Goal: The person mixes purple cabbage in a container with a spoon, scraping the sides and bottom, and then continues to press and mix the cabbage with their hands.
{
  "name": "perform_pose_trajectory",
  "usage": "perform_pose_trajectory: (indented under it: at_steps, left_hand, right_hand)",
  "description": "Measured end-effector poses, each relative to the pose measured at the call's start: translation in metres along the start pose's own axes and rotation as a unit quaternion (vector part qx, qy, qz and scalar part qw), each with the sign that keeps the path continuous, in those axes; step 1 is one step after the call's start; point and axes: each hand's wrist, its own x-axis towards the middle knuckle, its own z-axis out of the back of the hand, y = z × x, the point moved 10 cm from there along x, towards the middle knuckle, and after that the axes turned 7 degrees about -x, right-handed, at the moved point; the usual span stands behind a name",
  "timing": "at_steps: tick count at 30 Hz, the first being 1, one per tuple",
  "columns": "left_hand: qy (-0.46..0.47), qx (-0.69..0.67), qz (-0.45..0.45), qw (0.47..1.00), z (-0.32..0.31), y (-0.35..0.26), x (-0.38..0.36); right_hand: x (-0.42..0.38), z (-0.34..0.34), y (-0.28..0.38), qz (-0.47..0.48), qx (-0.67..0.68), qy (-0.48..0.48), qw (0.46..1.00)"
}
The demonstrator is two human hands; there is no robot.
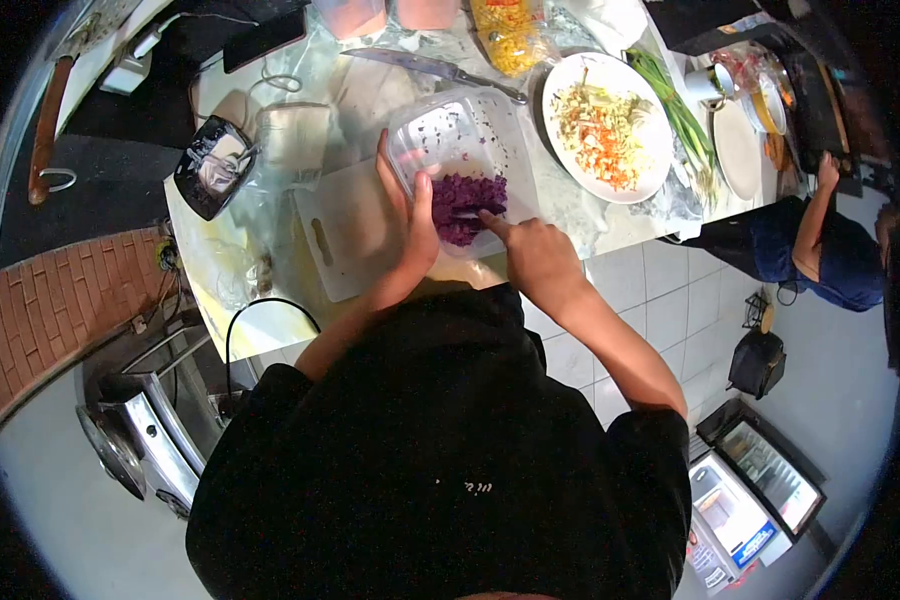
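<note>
A clear plastic container (410,138) holds chopped purple pieces (482,192) gathered at its near end, with small bits scattered over the rest. My left hand (420,225) grips the container's left side, thumb at the near left corner. Inside the container, at the purple pieces, is my right hand (540,255), its index finger stretched along a utensil whose grey end shows among the pieces; its other fingers are curled. Beneath lies a white cutting board (350,240) with a handle slot.
A white oval plate (550,110) of chopped vegetables stands right of the container, beside green onions (680,110). A knife (420,67) lies behind. At left sits a black dish (210,165). Another person (830,250) stands at far right.
</note>
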Motion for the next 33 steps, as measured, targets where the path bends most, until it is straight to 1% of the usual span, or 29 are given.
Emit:
perform_pose_trajectory:
  at_steps: [2,3,5,8,9,10,11,12,13,14,15,17,18,20,21,23,24,26,27,29,30,32,33]
  left_hand:
    - [-0.043,0.004,-0.022,0.999,0.010,0.005,0.002]
    - [-0.042,0.005,-0.023,0.999,0.009,0.003,0.002]
    - [-0.068,0.002,-0.015,0.998,0.010,0.001,0.001]
    - [-0.074,-0.009,-0.011,0.997,0.007,-0.002,-0.001]
    - [-0.073,-0.010,-0.013,0.997,0.006,-0.001,0.000]
    - [-0.087,-0.030,-0.002,0.996,0.009,0.002,0.000]
    - [-0.101,-0.049,0.008,0.994,0.012,0.005,0.000]
    - [-0.102,-0.049,0.006,0.994,0.011,-0.001,0.000]
    - [-0.102,-0.037,0.024,0.994,0.010,-0.004,-0.002]
    - [-0.102,-0.024,0.041,0.994,0.009,-0.006,-0.001]
    - [-0.103,-0.025,0.037,0.994,0.012,-0.005,0.000]
    - [-0.095,0.138,0.020,0.986,0.022,-0.003,0.002]
    - [-0.097,0.136,0.015,0.986,0.027,-0.005,0.006]
    - [-0.071,0.305,0.016,0.950,0.033,-0.010,0.011]
    - [-0.076,0.304,0.013,0.950,0.040,-0.008,0.011]
    - [-0.082,0.352,-0.021,0.932,0.047,-0.010,0.010]
    - [-0.086,0.351,-0.025,0.932,0.046,-0.013,0.009]
    - [-0.155,0.231,-0.015,0.960,0.058,-0.018,-0.001]
    - [-0.158,0.230,-0.018,0.960,0.060,-0.022,-0.004]
    - [-0.149,0.282,-0.072,0.945,0.065,-0.043,-0.007]
    - [-0.151,0.281,-0.077,0.945,0.070,-0.047,-0.008]
    - [-0.120,0.232,-0.053,0.964,0.076,-0.043,-0.007]
    - [-0.119,0.231,-0.057,0.964,0.078,-0.047,-0.007]
  right_hand:
    - [-0.005,0.022,0.000,-0.006,-0.027,0.014,1.000]
    - [-0.006,0.032,0.001,-0.005,-0.026,0.013,1.000]
    - [-0.011,0.047,-0.015,-0.079,-0.075,-0.003,0.994]
    - [-0.001,0.023,-0.026,-0.090,-0.079,0.013,0.993]
    - [0.005,0.014,-0.019,-0.078,-0.069,0.009,0.995]
    - [0.004,0.009,-0.020,-0.077,-0.070,0.007,0.995]
    - [0.003,0.004,-0.016,-0.056,-0.057,0.011,0.997]
    - [0.002,0.007,-0.009,-0.035,-0.044,0.015,0.998]
    - [0.001,0.018,-0.008,-0.021,-0.043,-0.004,0.999]
    - [0.000,0.028,-0.009,-0.019,-0.044,-0.007,0.999]
    - [0.000,0.042,-0.011,-0.031,-0.035,-0.029,0.998]
    - [0.001,0.061,-0.012,-0.038,-0.031,-0.070,0.996]
    - [0.004,0.065,-0.013,-0.035,-0.034,-0.074,0.996]
    - [0.012,0.065,-0.010,-0.013,-0.049,-0.046,0.998]
    - [0.016,0.064,-0.009,-0.009,-0.052,-0.048,0.997]
    - [0.025,0.061,-0.007,0.009,-0.020,-0.085,0.996]
    - [0.031,0.062,-0.006,0.012,-0.023,-0.089,0.996]
    - [0.043,0.057,-0.004,0.019,0.000,-0.066,0.998]
    - [0.048,0.052,-0.005,0.022,-0.002,-0.068,0.997]
    - [0.058,0.049,0.001,0.066,0.019,-0.126,0.990]
    - [0.063,0.043,0.002,0.069,0.017,-0.130,0.989]
    - [0.069,0.037,0.010,0.101,-0.023,-0.176,0.979]
    - [0.069,0.040,0.013,0.110,-0.023,-0.206,0.972]
